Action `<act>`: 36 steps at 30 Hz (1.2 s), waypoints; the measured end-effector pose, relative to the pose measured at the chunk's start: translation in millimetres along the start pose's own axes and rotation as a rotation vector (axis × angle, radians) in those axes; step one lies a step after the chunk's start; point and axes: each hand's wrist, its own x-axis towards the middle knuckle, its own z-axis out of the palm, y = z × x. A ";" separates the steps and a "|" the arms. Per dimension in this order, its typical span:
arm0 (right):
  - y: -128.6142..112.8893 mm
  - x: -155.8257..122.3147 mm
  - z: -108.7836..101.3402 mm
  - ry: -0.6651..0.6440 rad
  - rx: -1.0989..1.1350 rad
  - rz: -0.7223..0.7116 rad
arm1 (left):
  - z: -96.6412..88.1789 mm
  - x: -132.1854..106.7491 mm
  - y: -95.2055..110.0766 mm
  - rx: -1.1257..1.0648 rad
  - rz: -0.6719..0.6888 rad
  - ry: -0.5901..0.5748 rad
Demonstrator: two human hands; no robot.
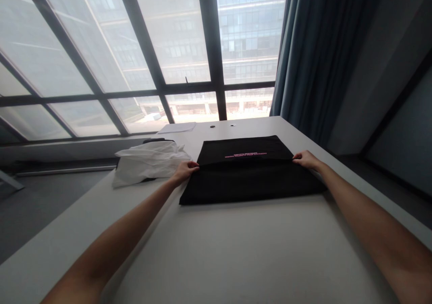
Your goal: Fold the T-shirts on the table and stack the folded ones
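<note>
A black garment (pixel 249 178) with a line of pink lettering lies folded flat on the white table (pixel 216 250). My left hand (pixel 185 170) pinches the left end of a fold that runs across the cloth. My right hand (pixel 305 159) pinches the right end of the same fold, fingers closed on the fabric. Both arms are stretched out over the table toward it.
A crumpled white garment (pixel 148 162) lies on the table left of the black one, over a dark object. A sheet of paper (pixel 177 127) rests near the far edge. Large windows stand behind, and a blue curtain (pixel 317 56) hangs at the right.
</note>
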 end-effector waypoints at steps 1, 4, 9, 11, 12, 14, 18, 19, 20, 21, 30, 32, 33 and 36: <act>-0.4 -0.2 -0.4 0.000 -0.008 -0.005 | -0.2 0.8 -0.5 0.003 0.003 -0.002; -1.1 -0.9 -1.7 -0.001 -0.031 -0.020 | 0.2 3.1 -1.9 0.027 0.009 -0.003; -2.0 -2.3 0.7 0.008 -0.088 -0.038 | 5.2 4.8 -3.3 0.110 0.018 -0.004; -3.2 -2.8 2.7 0.019 -0.123 -0.044 | 6.5 4.5 -2.9 0.147 0.031 -0.002; -4.0 -3.0 3.7 0.026 -0.144 -0.046 | 6.8 4.0 -2.3 0.168 0.038 0.002; -5.4 -3.5 5.2 0.040 -0.189 -0.048 | 6.9 2.1 -0.5 0.217 0.055 0.020; -6.6 -6.1 4.7 0.047 -0.265 -0.053 | 7.3 -10.8 10.8 0.308 0.108 0.084; -7.6 -7.6 4.2 0.049 -0.282 -0.050 | 8.5 -16.4 16.2 0.338 0.146 0.084; -9.7 -9.6 4.2 0.054 -0.299 -0.047 | 10.5 -22.7 22.6 0.374 0.198 0.068; -13.4 -12.4 5.0 0.067 -0.316 -0.044 | 13.5 -29.6 30.0 0.414 0.260 0.035; -102.5 -71.8 85.9 0.076 -0.356 -0.440 | 67.4 -63.9 68.6 0.627 0.437 -0.392; -108.4 -82.2 101.7 -0.045 -0.368 -0.410 | 73.4 -65.0 62.1 0.645 0.406 -0.424; -107.1 -85.1 104.8 -0.091 -0.379 -0.385 | 74.7 -65.7 58.5 0.650 0.393 -0.428; -88.5 -85.3 94.9 -0.153 -0.422 -0.327 | 73.8 -68.4 50.7 0.658 0.374 -0.411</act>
